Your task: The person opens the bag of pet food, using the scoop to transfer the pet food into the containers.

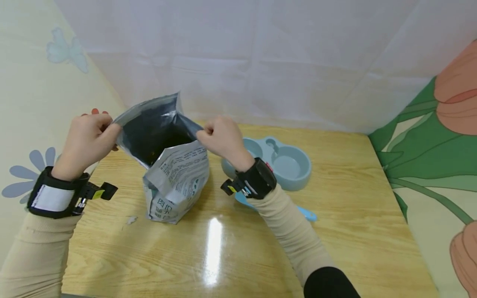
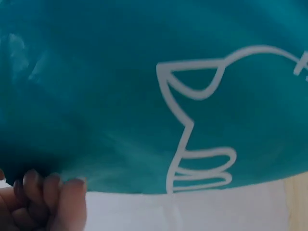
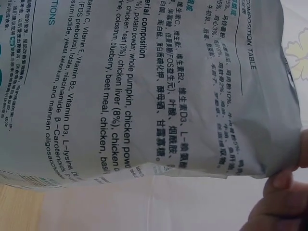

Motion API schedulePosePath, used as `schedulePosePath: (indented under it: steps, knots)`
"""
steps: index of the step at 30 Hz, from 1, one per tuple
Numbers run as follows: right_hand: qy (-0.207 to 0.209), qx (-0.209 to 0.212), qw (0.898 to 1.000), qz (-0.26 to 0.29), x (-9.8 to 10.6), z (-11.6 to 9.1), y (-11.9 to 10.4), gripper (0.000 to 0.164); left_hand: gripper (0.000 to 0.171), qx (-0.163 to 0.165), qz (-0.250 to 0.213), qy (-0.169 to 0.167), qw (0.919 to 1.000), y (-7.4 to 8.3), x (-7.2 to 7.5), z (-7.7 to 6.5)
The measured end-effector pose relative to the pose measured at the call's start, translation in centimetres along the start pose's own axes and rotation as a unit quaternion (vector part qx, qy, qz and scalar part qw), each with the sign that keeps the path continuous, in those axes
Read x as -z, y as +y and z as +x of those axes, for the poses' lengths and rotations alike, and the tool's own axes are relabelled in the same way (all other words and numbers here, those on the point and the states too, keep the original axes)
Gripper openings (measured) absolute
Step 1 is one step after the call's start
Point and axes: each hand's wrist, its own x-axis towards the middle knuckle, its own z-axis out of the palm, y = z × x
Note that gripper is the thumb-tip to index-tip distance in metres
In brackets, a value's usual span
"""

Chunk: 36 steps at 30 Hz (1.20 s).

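A silver pet food bag [image 1: 179, 178] stands on the wooden table with its mouth spread wide, its dark inside showing. My left hand [image 1: 87, 138] pinches the left corner of the rim between thumb and fingers. At the opposite corner my right hand [image 1: 223, 138] pinches the rim too. The left wrist view shows the bag's teal side [image 2: 115, 96] with a white line drawing, the left fingers [image 2: 70, 204] at its edge. Printed ingredient text covers the grey side [image 3: 134, 96] in the right wrist view, where the right fingers [image 3: 279, 202] hold its corner.
Behind my right wrist sits a light blue double pet bowl [image 1: 292, 165] on the table [image 1: 354, 198]. A blue scoop or spoon handle [image 1: 307, 214] lies under my right forearm. A small whitish scrap [image 1: 131, 219] lies left of the bag. A white cloth [image 1: 261, 74] hangs behind.
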Motion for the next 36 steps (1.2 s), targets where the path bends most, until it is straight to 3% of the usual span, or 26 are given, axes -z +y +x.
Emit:
schedulePosePath:
  steps: [7,13,20,27,36]
  knots:
    - [-0.009,-0.001,1.000,-0.019,0.0,0.0,-0.3,0.037,0.039,0.010,-0.047,0.013,0.9988,-0.1,-0.3,0.1]
    - [0.000,0.007,1.000,-0.018,-0.8,0.0,-0.1,0.037,0.035,0.041,-0.073,0.014,0.9964,-0.4,0.0,0.2]
    - [-0.005,-0.002,0.999,-0.046,-2.6,0.0,0.2,0.038,0.034,0.038,-0.045,0.034,0.9977,-1.2,0.7,0.2]
    - [-0.021,-0.005,1.000,-0.021,-4.0,0.1,-0.4,0.038,0.033,0.032,-0.017,0.051,0.9980,-2.0,1.3,0.5]
    - [-0.005,0.003,1.000,-0.012,-3.7,-1.0,0.2,0.036,0.032,0.017,-0.003,0.039,0.9991,-0.7,0.8,0.3]
